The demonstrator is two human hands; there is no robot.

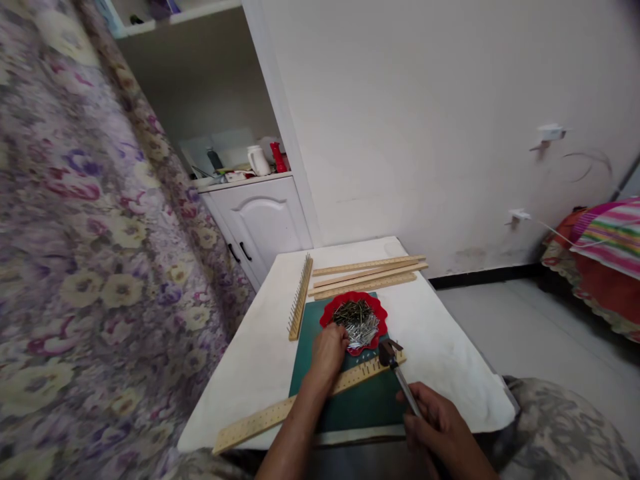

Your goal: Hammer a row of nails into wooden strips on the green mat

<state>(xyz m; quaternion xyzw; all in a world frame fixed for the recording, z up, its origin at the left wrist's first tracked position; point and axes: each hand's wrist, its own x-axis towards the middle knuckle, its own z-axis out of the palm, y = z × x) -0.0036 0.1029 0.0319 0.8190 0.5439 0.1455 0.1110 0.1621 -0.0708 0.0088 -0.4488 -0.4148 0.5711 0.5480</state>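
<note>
My left hand [330,350] reaches to the left rim of a red scalloped bowl [379,309], fingers bent together over its contents. Brass-coloured nails [353,311] and silver nails [361,333] are heaped in the bowl. Whatever those fingertips pinch is hidden. In my right hand [435,423] is a hammer [407,390], gripped by its handle, its head over the right end of a wooden strip [260,420]. Several nails stand in that end of the strip, which has rows of holes and lies aslant across a green mat [360,410]. My left forearm crosses above the strip.
On the white-covered table [450,347], a strip studded with upright nails [300,300] lies left of the mat. Several more wooden strips [370,277] lie at the back. A floral curtain [125,267] hangs at left, beside a white cabinet [265,220]. The wall stands behind.
</note>
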